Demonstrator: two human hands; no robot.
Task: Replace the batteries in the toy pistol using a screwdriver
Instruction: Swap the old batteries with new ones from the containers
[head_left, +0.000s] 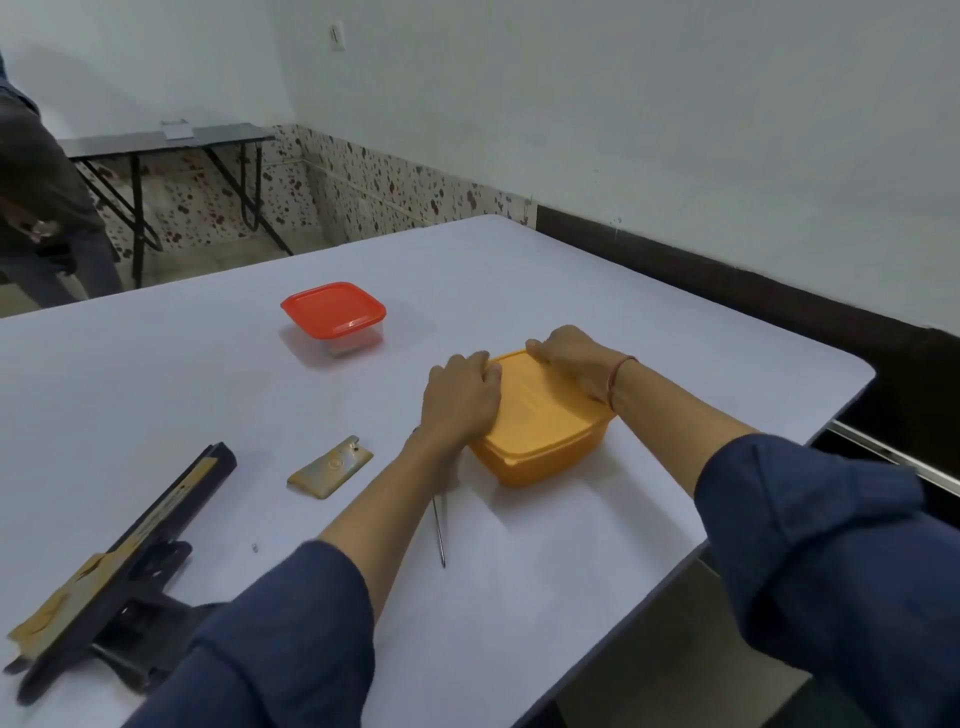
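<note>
A black plastic toy pistol with tan-gold side panels (130, 587) lies flat at the near left of the pale lilac bench (623, 291), its barrel pointing away toward the far edge. Just right of it, and apart from it, sits a tiny metal screw (254, 547). Further right, a thin metal-shafted screwdriver (440, 535) lies on the bench with its tip toward the near edge; its handle end is hidden under the left forearm. Beyond the screw rests a small curved gold plastic cover plate (331, 467), lying loose and well apart from the pistol. Both arms, in rolled dark blue sleeves (810, 545), reach forward to an orange rectangular plastic box (540, 431) with a matching lid, which stands close to the bench's right edge. The left grip (462, 397) lies on the lid's left end with its fingers bent over the rim, clasping it. The right grip (571, 364), with a red thread (618, 374) at the wrist, curls over the lid's far edge and grasps it too. Further back, toward the middle of the bench, stands a clear square plastic container with a red lid (335, 317), closed. Past the far edge, a black folding table (166, 137) stands against the wall, and a second person in dark clothes (41, 182) is partly visible at the left.
</note>
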